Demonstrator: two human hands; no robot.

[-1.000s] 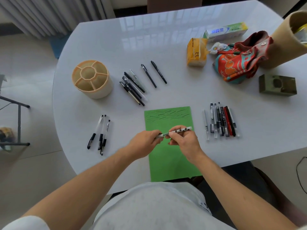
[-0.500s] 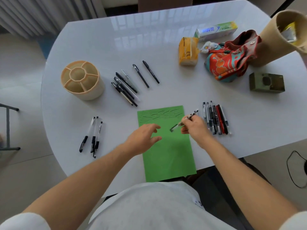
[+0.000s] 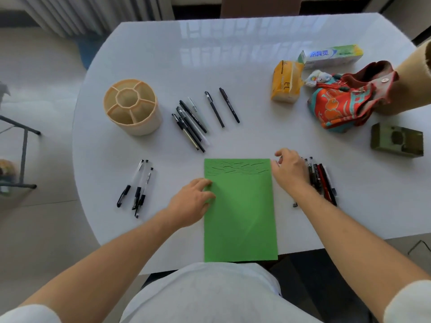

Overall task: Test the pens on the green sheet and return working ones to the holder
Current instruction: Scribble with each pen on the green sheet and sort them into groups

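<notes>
Lying flat at the near edge of the white tabletop [image 3: 233, 66]: green sheet [image 3: 240, 217], with black scribbles across its far end. Pressing down on the sheet's left edge: left hand [image 3: 192, 201], fingers loose and bent a little, holding nothing. Hovering just past the sheet's far right corner: right hand [image 3: 290, 170], fingers curled down over the row of pens [image 3: 323, 180] beside the sheet; cannot tell whether gripping a pen or not. Lying side by side in that row, black and red ones, touching each other. Standing toward the far left of the tabletop: round tan holder [image 3: 133, 107], split into pockets, with no pens inside. Lying between holder and sheet: a bunch of black pens [image 3: 190, 123], with two more black pens [image 3: 221, 108] a bit to the right. Lying near the left edge: three clear pens [image 3: 137, 186]. Sitting at the far right corner: yellow pack [image 3: 285, 81], toothpaste box [image 3: 331, 55], bright cloth bag [image 3: 342, 101], small green box [image 3: 396, 139].
</notes>
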